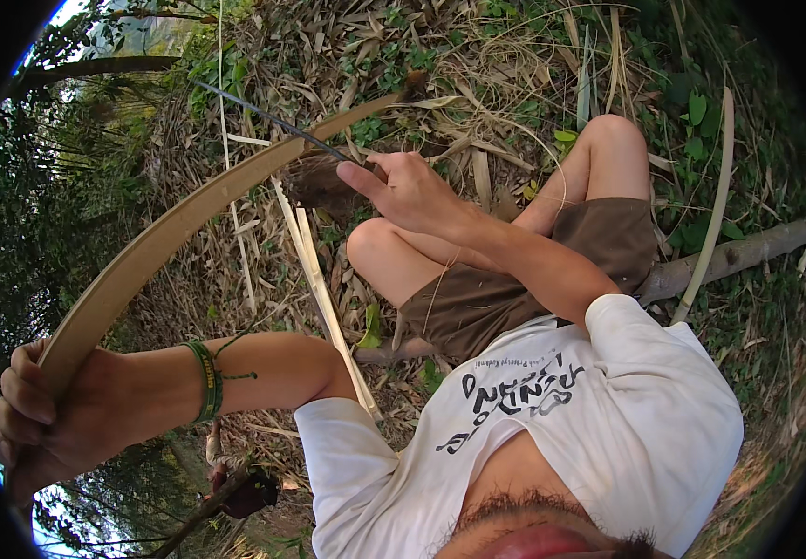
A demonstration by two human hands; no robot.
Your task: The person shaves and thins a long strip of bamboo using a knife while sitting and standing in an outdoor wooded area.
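My left hand (pixel 77 410), out at the far left, is wrapped round the lower end of a long, bowed bamboo strip (pixel 170 228). From there the strip arches up and right, its darker far end near the ground litter in front of me. My right hand (pixel 408 191), above my bent knee, grips a knife with its handle hidden in my fingers. The thin dark knife blade (pixel 254 110) points up and left and crosses the strip toward its far end. Whether the blade's edge bites into the bamboo, I cannot tell.
Pale split bamboo pieces (pixel 308 247) lie left of my knees, near a brown wood block (pixel 328 182). Another curved strip (pixel 720 177) leans across a pole (pixel 757 247) on the right. Dry leaves and green plants cover the ground. A dark object (pixel 252 494) lies at the lower left.
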